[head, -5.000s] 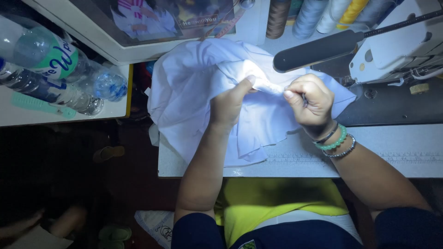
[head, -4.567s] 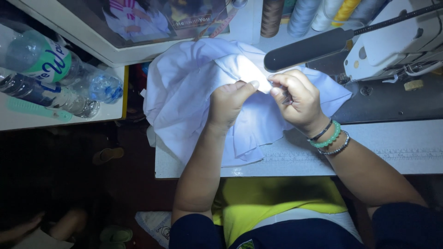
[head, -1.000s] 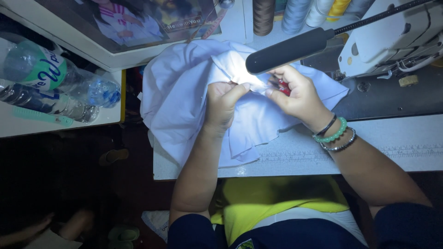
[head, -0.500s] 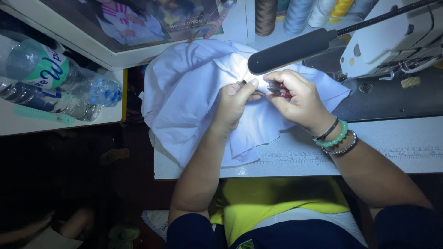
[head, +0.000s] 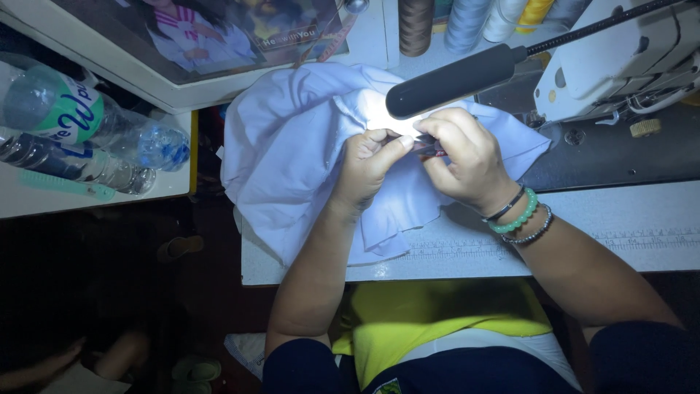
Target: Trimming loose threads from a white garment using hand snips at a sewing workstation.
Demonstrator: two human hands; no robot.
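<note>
A pale white garment (head: 288, 157) lies bunched on the sewing table (head: 627, 219). My left hand (head: 368, 166) pinches a fold of the cloth under the lamp's bright spot. My right hand (head: 467, 157), with bead bracelets on its wrist, holds a small dark tool with a red part (head: 430, 146), its tip against the cloth right by my left fingers. What kind of tool it is stays unclear, since my fingers hide most of it.
A black tube lamp (head: 456, 79) hangs just above my hands. A white sewing machine (head: 620, 62) stands at the right. Thread cones (head: 467, 22) line the back. Plastic bottles (head: 73, 124) lie on a side surface at the left. A ruler strip (head: 634, 239) runs along the table's front.
Over five seconds my hands have shifted slightly up the cloth under the lamp. The small red-and-dark tool appeared in my right hand and now touches the fold.
</note>
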